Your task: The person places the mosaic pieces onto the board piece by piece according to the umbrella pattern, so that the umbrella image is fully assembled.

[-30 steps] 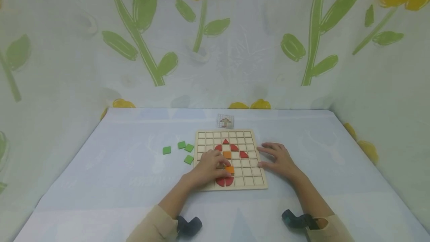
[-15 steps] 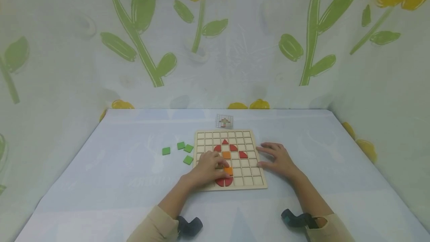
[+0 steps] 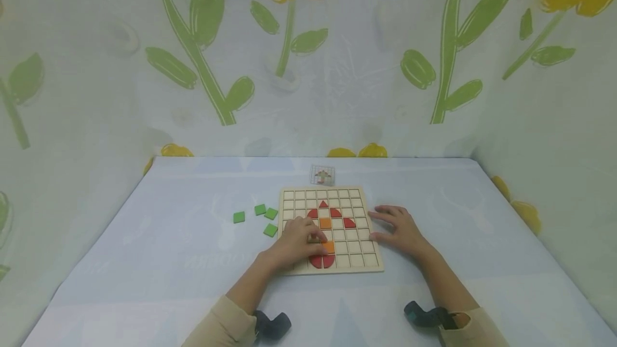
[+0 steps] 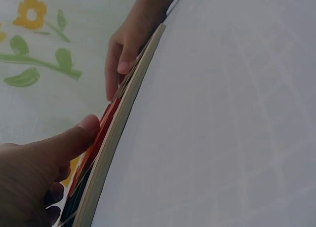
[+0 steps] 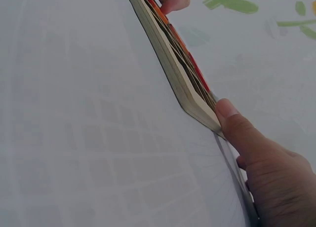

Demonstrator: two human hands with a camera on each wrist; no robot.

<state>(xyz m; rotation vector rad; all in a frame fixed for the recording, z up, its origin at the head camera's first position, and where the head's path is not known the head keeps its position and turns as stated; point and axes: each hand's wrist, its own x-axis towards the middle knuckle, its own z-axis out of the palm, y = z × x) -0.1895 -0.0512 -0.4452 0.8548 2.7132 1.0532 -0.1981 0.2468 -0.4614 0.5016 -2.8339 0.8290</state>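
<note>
A wooden grid board [image 3: 363, 232] lies on the table, bearing red quarter-circle tiles [image 3: 349, 223], a small red triangle [image 3: 323, 204] and an orange square tile [image 3: 325, 223]. My left hand [image 3: 294, 242] reaches over the board's left part and hides several cells. Its thumb and fingertips hold a second orange square tile [image 3: 329, 247], lying flat just above two red quarter-circles [image 3: 328, 262]. In the left wrist view, the thumb [image 4: 89, 124] is at the tiles' edge. My right hand [image 3: 402, 232] touches the board's right edge with spread fingers; its thumb [image 5: 228, 108] is against the board's corner.
Several green square tiles [image 3: 271, 229] lie loose left of the board. Behind the board is a small pattern card [image 3: 322, 175] with a grid drawing. A flower-printed sheet [image 3: 347, 68] stands around the table [image 3: 159, 240].
The orange square tile under my left fingers has shifted slightly toward me and left, from askew to squared up above the red quarter-circles. My right hand stays at the board's edge.
</note>
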